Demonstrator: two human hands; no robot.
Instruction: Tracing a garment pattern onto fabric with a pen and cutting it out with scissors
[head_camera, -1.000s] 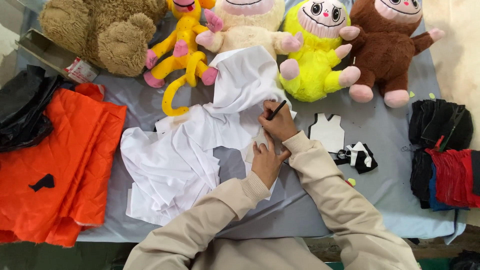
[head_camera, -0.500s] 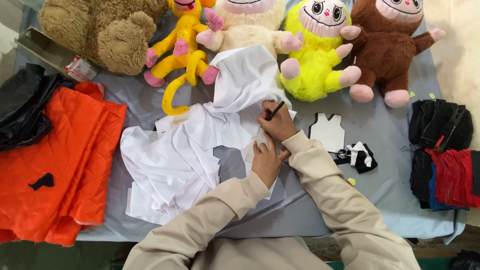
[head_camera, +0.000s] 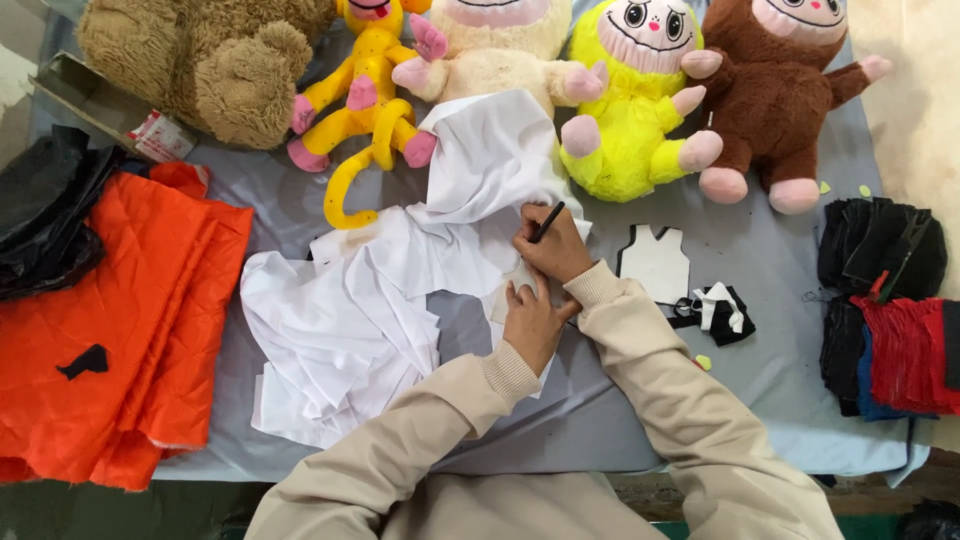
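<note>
Your right hand (head_camera: 556, 247) grips a thin black pen (head_camera: 546, 222), its tip down on the crumpled white cloth (head_camera: 390, 300) spread over the grey-covered worktop (head_camera: 760, 250). Your left hand (head_camera: 533, 320) lies flat, fingers spread, pressing the cloth just beside the right — the two nearly touch. Just right of them lies a small white vest-shaped cutout (head_camera: 655, 262). A yellow plush doll (head_camera: 630, 110) sits behind; folded orange fabric (head_camera: 120, 320) lies far left.
</note>
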